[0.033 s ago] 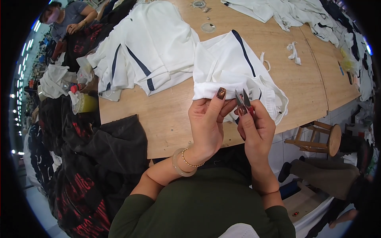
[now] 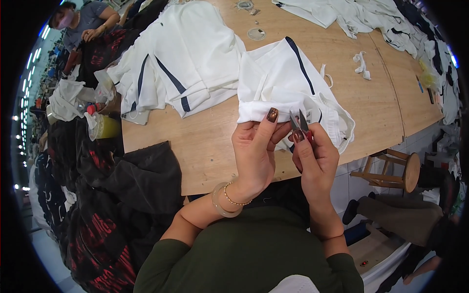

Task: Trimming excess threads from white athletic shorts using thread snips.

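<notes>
My left hand (image 2: 256, 151) is closed on the folded edge of a white garment (image 2: 276, 68) with a navy stripe, its thumb lying over the cloth. A bracelet and a bangle are on that wrist. My right hand (image 2: 315, 156) holds small thread snips (image 2: 299, 119) with a bit of red at the grip. Their two pointed blades stand slightly apart, tips up, close against the white fabric and beside my left fingers. Gathered, elastic-looking fabric of the same garment bunches to the right of my right hand. Whether a thread lies between the blades I cannot tell.
White garments with navy stripes (image 2: 195, 49) lie at the left on the wooden table (image 2: 215, 146). White scraps (image 2: 361, 66) sit to the right. Black and red clothes (image 2: 107, 210) pile at my left, near a yellow drink cup (image 2: 105, 127). A wooden stool (image 2: 410, 172) stands right; a person (image 2: 93, 22) works far left.
</notes>
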`<action>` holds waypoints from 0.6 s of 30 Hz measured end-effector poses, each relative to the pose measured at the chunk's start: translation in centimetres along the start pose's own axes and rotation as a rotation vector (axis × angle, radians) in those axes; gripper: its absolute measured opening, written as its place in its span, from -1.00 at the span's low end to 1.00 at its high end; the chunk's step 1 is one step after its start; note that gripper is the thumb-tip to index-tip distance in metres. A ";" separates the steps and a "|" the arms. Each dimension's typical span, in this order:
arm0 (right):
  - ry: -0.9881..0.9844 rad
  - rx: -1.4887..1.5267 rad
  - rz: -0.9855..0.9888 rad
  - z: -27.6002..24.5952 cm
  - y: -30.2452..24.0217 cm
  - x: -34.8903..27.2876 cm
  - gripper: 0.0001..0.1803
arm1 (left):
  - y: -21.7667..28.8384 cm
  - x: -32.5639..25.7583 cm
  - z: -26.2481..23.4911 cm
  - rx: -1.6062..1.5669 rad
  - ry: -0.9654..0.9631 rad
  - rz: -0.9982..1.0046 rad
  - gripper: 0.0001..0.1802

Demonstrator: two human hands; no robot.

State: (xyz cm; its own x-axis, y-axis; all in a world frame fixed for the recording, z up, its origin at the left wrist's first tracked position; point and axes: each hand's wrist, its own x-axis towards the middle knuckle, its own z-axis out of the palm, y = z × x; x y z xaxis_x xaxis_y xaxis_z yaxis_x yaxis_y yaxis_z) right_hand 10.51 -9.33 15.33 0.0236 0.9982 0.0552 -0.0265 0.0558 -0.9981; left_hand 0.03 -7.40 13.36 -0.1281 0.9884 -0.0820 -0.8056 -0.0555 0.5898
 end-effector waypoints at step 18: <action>0.163 -0.428 -0.515 -0.3 0.6 3.3 -0.72 | -0.3 -0.1 -0.1 0.024 -0.052 -0.030 -0.76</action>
State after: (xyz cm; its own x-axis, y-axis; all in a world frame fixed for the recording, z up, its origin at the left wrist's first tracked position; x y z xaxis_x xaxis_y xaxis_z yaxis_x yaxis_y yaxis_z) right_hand 10.86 -5.97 14.89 0.0786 0.8287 0.5541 0.4245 0.4751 -0.7708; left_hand 0.21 -7.53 13.14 -0.0737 0.9956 -0.0581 -0.7942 -0.0233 0.6072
